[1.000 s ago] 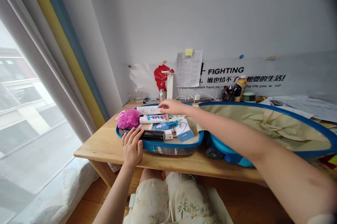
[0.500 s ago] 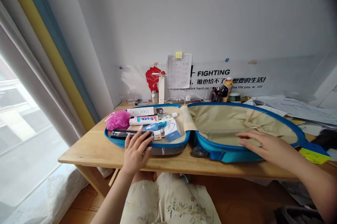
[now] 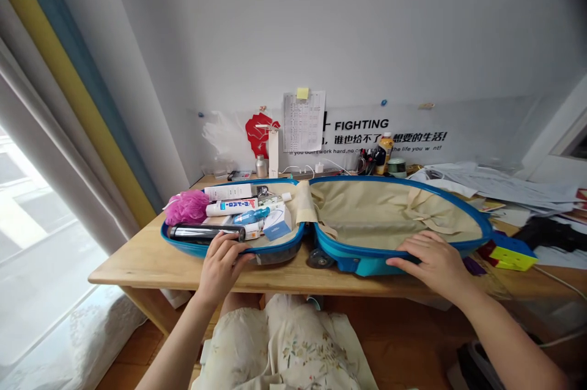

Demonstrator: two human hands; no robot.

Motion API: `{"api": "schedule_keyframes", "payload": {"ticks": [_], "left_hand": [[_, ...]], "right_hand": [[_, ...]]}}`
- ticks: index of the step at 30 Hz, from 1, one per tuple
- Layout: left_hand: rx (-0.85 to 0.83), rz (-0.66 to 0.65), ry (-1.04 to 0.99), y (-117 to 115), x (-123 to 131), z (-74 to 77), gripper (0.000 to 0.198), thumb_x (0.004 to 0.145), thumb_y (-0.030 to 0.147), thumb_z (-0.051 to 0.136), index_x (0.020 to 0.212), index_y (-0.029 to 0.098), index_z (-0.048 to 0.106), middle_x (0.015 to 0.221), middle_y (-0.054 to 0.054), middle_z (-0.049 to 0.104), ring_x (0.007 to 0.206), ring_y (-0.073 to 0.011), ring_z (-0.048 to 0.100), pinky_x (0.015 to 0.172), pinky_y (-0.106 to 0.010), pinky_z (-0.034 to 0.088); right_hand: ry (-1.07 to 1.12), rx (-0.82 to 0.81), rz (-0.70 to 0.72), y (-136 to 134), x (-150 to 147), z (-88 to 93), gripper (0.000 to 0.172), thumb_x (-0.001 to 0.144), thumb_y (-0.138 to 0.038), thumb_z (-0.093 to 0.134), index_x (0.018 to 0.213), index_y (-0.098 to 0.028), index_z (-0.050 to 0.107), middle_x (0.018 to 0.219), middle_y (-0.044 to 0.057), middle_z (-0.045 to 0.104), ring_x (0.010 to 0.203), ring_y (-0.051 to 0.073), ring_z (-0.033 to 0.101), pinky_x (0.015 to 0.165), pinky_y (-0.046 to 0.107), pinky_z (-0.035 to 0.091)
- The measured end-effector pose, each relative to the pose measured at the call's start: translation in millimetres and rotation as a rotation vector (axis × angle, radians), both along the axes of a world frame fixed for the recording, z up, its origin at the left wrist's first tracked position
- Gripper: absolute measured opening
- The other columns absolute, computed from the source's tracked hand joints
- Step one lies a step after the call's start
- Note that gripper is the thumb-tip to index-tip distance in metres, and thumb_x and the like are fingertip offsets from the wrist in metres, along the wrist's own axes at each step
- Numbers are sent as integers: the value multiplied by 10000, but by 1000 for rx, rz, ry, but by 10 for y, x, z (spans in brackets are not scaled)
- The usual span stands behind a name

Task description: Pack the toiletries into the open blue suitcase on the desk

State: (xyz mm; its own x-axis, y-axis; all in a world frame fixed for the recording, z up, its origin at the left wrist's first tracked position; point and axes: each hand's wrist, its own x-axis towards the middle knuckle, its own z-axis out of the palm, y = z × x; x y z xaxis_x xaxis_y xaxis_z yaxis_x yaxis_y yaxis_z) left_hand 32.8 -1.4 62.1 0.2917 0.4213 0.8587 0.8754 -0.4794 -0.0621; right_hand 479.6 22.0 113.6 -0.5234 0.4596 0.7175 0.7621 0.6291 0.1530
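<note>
A blue suitcase (image 3: 362, 247) lies spread open on the desk, hinge in the middle. My left hand (image 3: 224, 264) grips the front rim of its left half, fingers over the edge and thumb outside. Just behind those fingers lies a black cylindrical bottle (image 3: 197, 233). Around it in that half are a pink bath puff (image 3: 187, 207), a toothpaste tube (image 3: 232, 206), a white box (image 3: 228, 191), a blue bottle (image 3: 250, 216) and a blue-and-white box (image 3: 278, 223). My right hand (image 3: 431, 258) holds the front rim of the right half, whose beige lining and straps show.
On the wooden desk (image 3: 137, 261) a coloured cube-like block (image 3: 512, 252) sits right of the suitcase. Papers (image 3: 499, 185) pile up at the back right. Behind the suitcase stand a white lamp (image 3: 274, 151), a metal-coloured bottle (image 3: 261, 165) and an orange-yellow bottle (image 3: 384, 153).
My right hand has come down from above the right half onto its front rim. My left hand has closed from spread fingers onto the left rim. The view has shifted slightly right.
</note>
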Motion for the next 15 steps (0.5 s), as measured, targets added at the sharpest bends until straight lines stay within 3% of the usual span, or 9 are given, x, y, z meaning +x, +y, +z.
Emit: {"api": "schedule_keyframes", "payload": {"ticks": [6, 15], "left_hand": [[-43, 52, -5, -91, -478, 19, 151, 959, 313, 550, 935, 243, 681, 865, -35, 702, 1040, -244, 638, 1037, -420, 471], [-145, 207, -106, -249, -1172, 20, 212, 949, 374, 526, 943, 242, 692, 954, -64, 708, 1092, -260, 612, 957, -406, 510]], "right_hand": [[-3, 83, 46, -39, -500, -42, 427, 969, -486, 493, 656, -209, 575, 607, -25, 647, 577, 105, 579, 747, 279, 407], [62, 116, 96, -80, -1268, -84, 434, 984, -462, 468, 648, -197, 544, 587, -28, 610, 582, 102, 532, 721, 273, 349]]}}
